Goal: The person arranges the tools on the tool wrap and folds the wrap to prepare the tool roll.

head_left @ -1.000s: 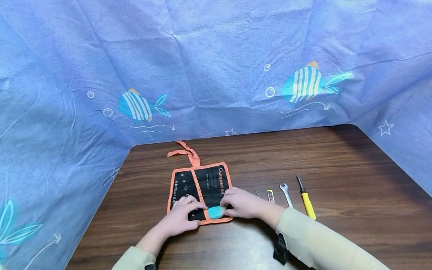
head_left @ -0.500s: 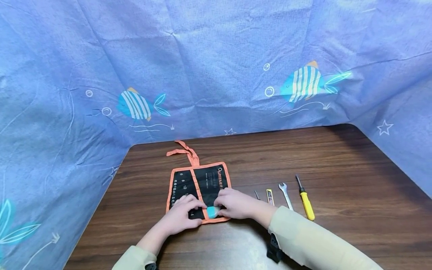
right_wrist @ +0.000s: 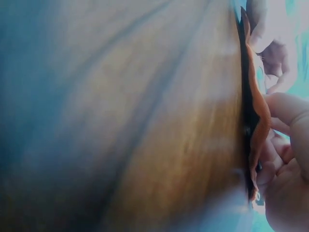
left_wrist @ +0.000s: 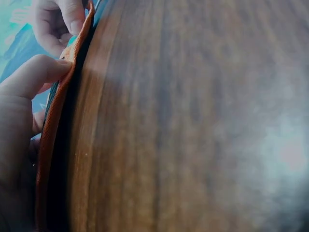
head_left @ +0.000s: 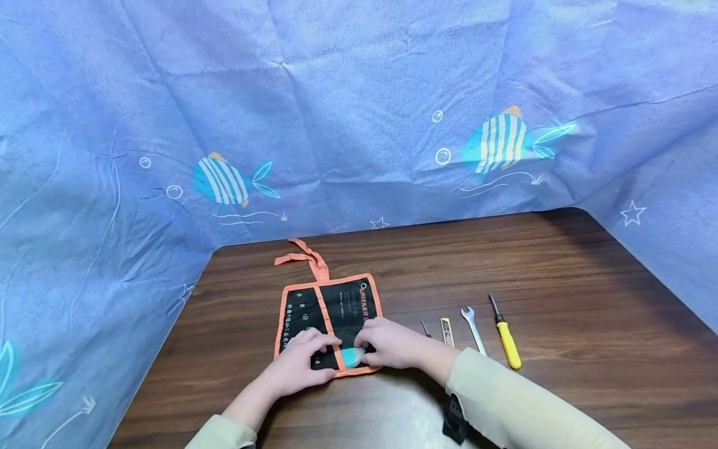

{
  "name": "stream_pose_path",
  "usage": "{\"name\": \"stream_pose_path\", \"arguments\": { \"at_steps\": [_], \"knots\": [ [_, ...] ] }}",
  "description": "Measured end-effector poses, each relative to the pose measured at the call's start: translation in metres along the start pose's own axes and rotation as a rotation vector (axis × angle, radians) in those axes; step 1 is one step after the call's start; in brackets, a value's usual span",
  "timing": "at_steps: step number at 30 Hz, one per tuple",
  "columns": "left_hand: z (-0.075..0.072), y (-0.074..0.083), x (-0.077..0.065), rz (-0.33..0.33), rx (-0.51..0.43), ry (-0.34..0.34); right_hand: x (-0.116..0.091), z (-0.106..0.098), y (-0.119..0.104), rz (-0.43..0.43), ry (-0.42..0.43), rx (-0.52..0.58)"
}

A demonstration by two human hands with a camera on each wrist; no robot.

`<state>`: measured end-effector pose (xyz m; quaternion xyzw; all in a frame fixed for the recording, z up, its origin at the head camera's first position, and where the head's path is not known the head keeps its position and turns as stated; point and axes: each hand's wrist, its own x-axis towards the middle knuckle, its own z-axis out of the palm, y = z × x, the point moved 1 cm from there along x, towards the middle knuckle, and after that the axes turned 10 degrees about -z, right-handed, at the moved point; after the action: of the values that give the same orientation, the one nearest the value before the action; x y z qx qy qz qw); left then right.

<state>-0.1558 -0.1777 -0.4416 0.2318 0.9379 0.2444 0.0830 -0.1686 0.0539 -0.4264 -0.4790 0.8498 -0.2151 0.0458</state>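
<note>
A black tool pouch (head_left: pixel 343 305) with orange edging lies spread on the table. On its near right part sits a small turquoise, rounded object (head_left: pixel 351 357) with a pale grey end; its kind does not show. My right hand (head_left: pixel 389 343) pinches the grey end between thumb and fingers. The object's left end meets the orange strip (head_left: pixel 330 321) dividing the pouch. My left hand (head_left: pixel 303 362) rests over the left half, fingers spread, index fingertip at the strip. In the left wrist view its thumb (left_wrist: pixel 50 70) lies on the orange edging (left_wrist: pixel 58 104).
Right of the pouch lie a yellow-handled screwdriver (head_left: pixel 507 343), an open-ended wrench (head_left: pixel 473 327), a small yellow-and-black packet (head_left: pixel 447 332) and a thin dark metal tip (head_left: pixel 426 328), partly hidden by the right arm. Orange ties (head_left: pixel 314 260) stretch from the pouch's far edge. Blue fish-print cloth (head_left: pixel 348 125) hangs behind the table.
My right hand has moved slightly left with the turquoise object, and less of the object shows beside the strip. My left hand has stayed in place on the pouch.
</note>
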Motion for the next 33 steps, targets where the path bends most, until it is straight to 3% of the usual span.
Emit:
{"name": "stream_pose_path", "arguments": {
  "at_steps": [10, 21, 33],
  "knots": [
    [-0.003, -0.006, 0.004, -0.054, 0.105, -0.009, -0.012, -0.010, 0.004, 0.028, 0.035, 0.043],
    [-0.005, -0.009, 0.007, -0.073, 0.137, 0.003, -0.025, -0.024, 0.014, 0.077, 0.055, 0.082],
    [-0.001, -0.009, 0.005, -0.032, 0.155, 0.023, -0.074, -0.054, 0.036, 0.142, 0.174, 0.059]
  ]
}}
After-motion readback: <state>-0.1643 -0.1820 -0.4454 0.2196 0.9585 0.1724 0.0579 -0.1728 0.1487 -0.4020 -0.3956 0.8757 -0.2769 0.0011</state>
